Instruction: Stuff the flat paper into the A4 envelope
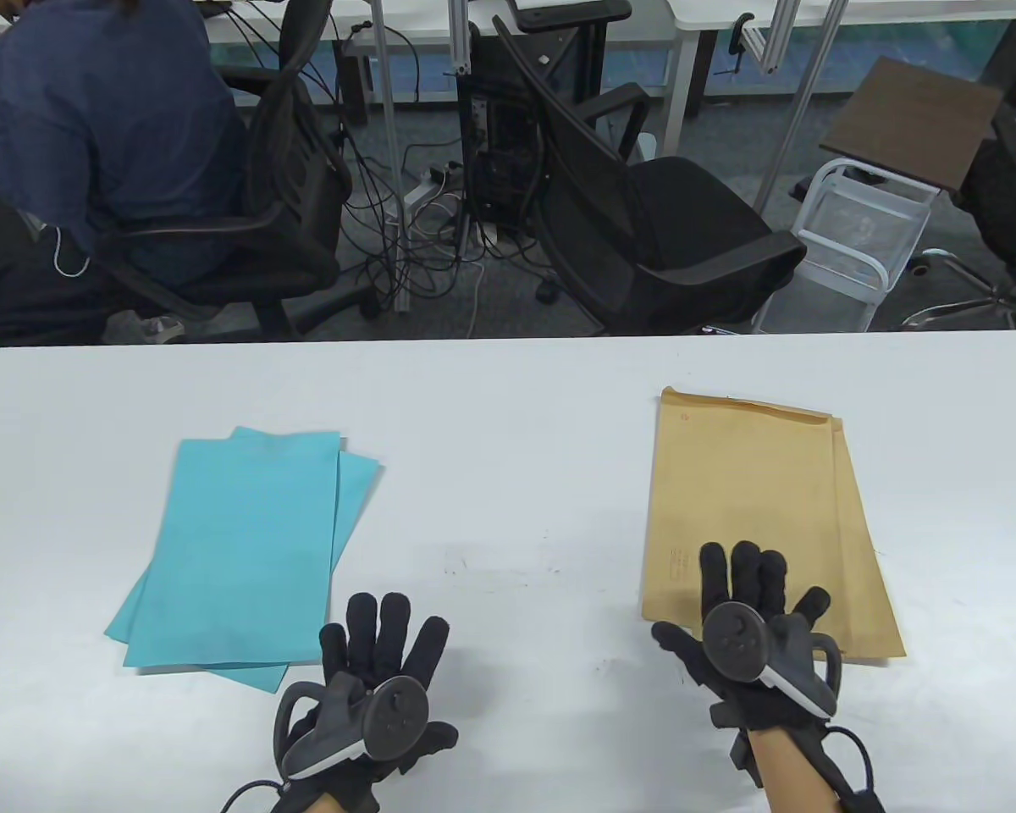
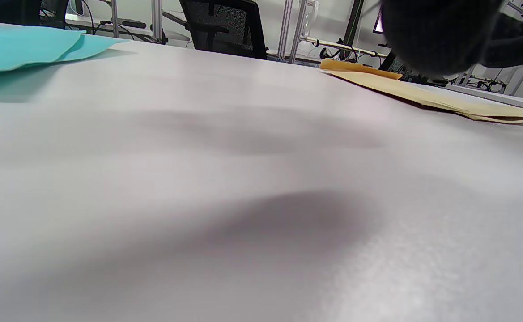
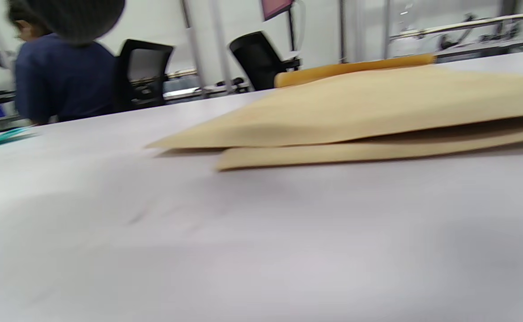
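Note:
Two or three teal paper sheets (image 1: 245,542) lie fanned in a loose stack on the left of the white table (image 1: 508,406). Two brown A4 envelopes (image 1: 753,500) lie stacked on the right, the lower one sticking out to the right. My left hand (image 1: 389,644) is open with fingers spread, just right of the paper's near corner, holding nothing. My right hand (image 1: 728,593) is open with fingers spread over the envelopes' near end; I cannot tell if it touches them. The right wrist view shows the envelopes (image 3: 377,116) with a gap between them.
Beyond the table's far edge are black office chairs (image 1: 643,220), a seated person in blue (image 1: 102,127), cables and a white wire cart (image 1: 864,246). The left wrist view shows bare table between the paper (image 2: 19,49) and the envelopes (image 2: 422,94).

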{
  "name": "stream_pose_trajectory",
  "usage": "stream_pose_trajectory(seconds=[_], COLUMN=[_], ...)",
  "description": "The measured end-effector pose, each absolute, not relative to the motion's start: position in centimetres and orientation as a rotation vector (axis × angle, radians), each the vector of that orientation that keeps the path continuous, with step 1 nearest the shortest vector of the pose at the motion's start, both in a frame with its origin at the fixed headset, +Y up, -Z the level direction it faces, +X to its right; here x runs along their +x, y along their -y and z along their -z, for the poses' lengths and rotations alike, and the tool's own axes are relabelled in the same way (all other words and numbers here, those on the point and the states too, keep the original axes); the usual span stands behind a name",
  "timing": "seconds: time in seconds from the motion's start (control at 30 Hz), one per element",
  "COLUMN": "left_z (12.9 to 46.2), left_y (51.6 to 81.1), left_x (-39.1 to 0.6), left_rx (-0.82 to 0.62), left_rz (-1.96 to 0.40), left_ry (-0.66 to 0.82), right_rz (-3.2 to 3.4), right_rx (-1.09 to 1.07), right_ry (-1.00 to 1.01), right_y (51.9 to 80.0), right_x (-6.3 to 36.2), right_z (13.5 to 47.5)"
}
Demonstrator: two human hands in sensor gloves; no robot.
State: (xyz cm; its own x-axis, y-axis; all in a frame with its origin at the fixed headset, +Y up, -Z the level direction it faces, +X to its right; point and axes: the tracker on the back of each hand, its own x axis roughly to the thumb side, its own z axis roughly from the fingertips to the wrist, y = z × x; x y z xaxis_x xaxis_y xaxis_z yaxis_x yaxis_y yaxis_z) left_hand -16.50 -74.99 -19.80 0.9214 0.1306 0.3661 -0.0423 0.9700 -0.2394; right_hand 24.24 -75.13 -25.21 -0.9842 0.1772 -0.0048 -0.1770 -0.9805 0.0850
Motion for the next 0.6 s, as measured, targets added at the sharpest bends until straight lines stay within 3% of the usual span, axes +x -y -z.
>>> stream_pose_trajectory(seconds=[0.27,0.6], left_z=[19.9,19.9], left_y=[74.7,74.8], left_x=[-16.6,-16.6], left_rx=[-0.226,-0.237], left_rz=[-0.102,-0.121], left_ry=[0.382,0.394], right_rz=[-2.94,-2.902], right_rx=[-0.546,-0.696], right_ry=[-0.272,-0.533], right_y=[75.8,77.7], right_x=[31.7,32.4], right_z=[26.3,28.2])
